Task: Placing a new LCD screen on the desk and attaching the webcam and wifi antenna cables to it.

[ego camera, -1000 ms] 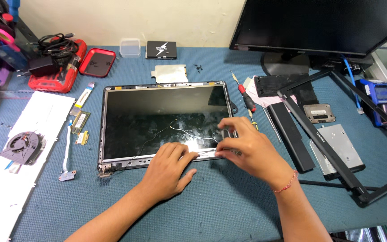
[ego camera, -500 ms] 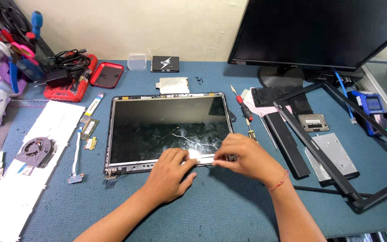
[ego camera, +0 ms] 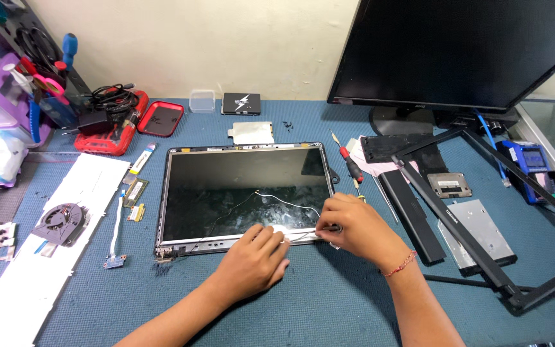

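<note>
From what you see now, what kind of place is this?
Probably an electronics repair bench. Both hands, left hand and right hand, work on a bare laptop screen panel; a loose cooling fan and screwdriver lie nearby.

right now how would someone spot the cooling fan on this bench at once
Start at the laptop screen panel lying flat mid-table under both hands, then look left to the long white sheet. The cooling fan lies on it: a round dark bladed wheel, unlike the flat green boards nearby.
</note>
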